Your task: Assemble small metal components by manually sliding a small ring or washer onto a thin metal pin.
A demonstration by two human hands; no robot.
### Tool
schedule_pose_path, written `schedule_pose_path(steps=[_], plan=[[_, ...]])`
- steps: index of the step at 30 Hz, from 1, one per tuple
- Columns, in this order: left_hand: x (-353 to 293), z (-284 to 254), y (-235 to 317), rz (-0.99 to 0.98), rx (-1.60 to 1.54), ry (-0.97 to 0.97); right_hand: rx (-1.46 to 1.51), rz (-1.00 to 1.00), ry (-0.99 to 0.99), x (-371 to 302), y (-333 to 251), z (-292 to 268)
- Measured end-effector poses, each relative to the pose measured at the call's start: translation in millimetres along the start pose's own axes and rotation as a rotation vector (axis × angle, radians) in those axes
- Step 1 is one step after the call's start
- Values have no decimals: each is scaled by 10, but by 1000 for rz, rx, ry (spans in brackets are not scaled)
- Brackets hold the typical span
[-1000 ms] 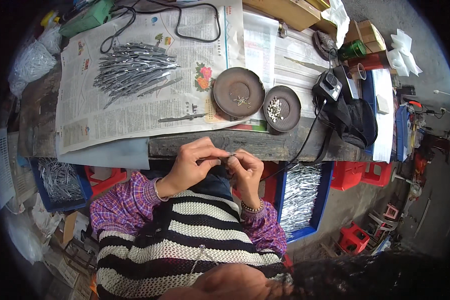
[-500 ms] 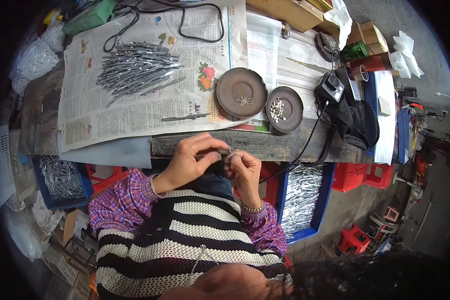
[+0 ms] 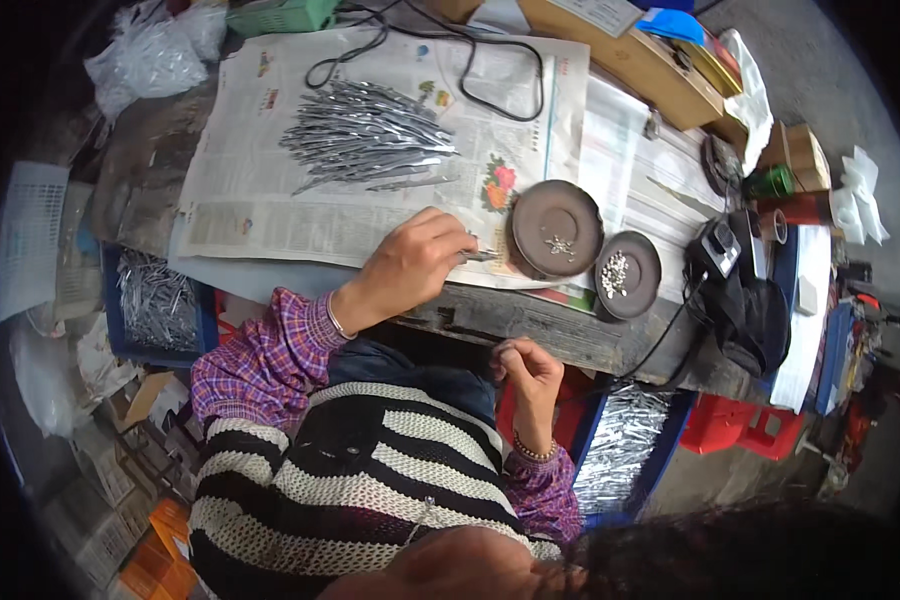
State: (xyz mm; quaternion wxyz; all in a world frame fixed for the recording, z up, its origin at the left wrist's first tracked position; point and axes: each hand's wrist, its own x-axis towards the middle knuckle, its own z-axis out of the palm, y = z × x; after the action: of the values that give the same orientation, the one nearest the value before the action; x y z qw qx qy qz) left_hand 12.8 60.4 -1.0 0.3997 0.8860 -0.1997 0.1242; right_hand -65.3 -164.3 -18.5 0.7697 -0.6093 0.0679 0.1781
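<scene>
My left hand (image 3: 415,262) is at the near edge of the newspaper (image 3: 270,225), its fingers closed on a slim grey metal piece (image 3: 481,255) whose tip points right. Most of that piece is hidden by the fingers. Just right of it sits a round brown dish (image 3: 532,215) with a few small brassy bits. A smaller brown dish (image 3: 646,262) beside it holds small pale bits. In front of the table's edge my right hand (image 3: 532,375) is curled closed, and what is in it, if anything, cannot be made out. A pile of thin metal strips (image 3: 365,140) lies on the newspaper.
Black cable (image 3: 545,90) loops across the back of the newspaper. At the right stand a small black device (image 3: 715,250) and a black strap (image 3: 745,325). Blue bins of metal pieces sit below the table, at left (image 3: 115,320) and right (image 3: 667,430). Red stools (image 3: 715,425) are nearby.
My hands, together before, have parted. The left reached forward to the newspaper and closed on the slim metal piece lying there; the right stays near my lap. The whole view has shifted.
</scene>
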Motion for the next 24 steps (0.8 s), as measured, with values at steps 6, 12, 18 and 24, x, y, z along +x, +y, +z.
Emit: schedule_pose_path(steps=[6, 12, 18, 24], plan=[[-44, -402, -338, -123, 288, 95, 12, -21, -18, 41, 0, 46], [-52, -379, -480, -187, 468, 53, -109, -43, -76, 60, -23, 116], [-92, -384, -534, -192, 451, 87, -182, -52, -74, 67, 6, 133], [-98, -390, -562, -184, 515, 55, -218, -58, -113, 66, 5, 96]])
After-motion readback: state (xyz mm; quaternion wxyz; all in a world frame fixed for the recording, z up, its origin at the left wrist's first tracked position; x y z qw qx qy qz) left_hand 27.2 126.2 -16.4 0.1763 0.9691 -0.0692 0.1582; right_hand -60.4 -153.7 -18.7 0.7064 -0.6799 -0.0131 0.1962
